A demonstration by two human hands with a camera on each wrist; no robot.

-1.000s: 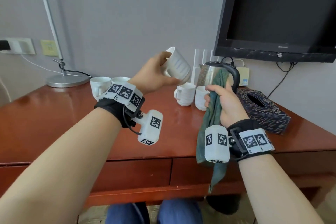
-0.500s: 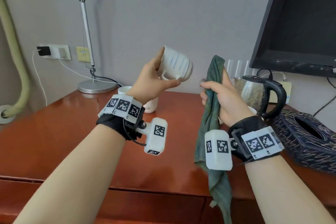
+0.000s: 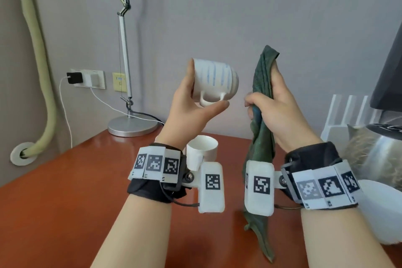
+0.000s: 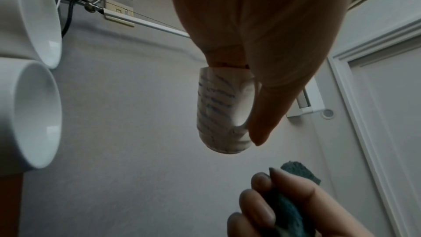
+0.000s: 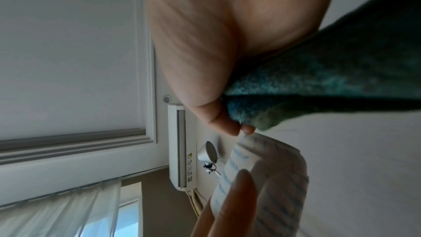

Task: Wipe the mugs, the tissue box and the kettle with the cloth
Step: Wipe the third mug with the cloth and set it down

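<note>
White ceramic with blue stripes identifies the mug (image 3: 214, 80) that we hold in the air in the head view. Our left hand (image 3: 191, 111) clamps it on its side, thumb along the handle and fingers behind the rim, which leaves the striped wall and base exposed toward the cloth. Our right hand (image 3: 276, 106) is closed around the green cloth (image 3: 262, 128), bunched upright so a folded end stands above the fist, while the loose tail hangs down toward the wooden desk (image 3: 65, 191). Mug and cloth are near each other but apart, so we judge wiping has not yet begun. A second white mug (image 3: 202, 151) stands on the desk below, and the kettle (image 3: 382, 152) sits at the right edge. The tissue box is out of view.

From the left wrist view, the thumb runs beside the mug (image 4: 219, 113) handle, steadying it. Two plain mugs (image 4: 31, 64) lie at the left edge, and the cloth (image 4: 289, 210) is pinched in the fingers below.

From the right wrist view, the cloth (image 5: 330, 86) is gripped firmly in the palm, with the mug (image 5: 262, 183) just beyond its tip.
</note>
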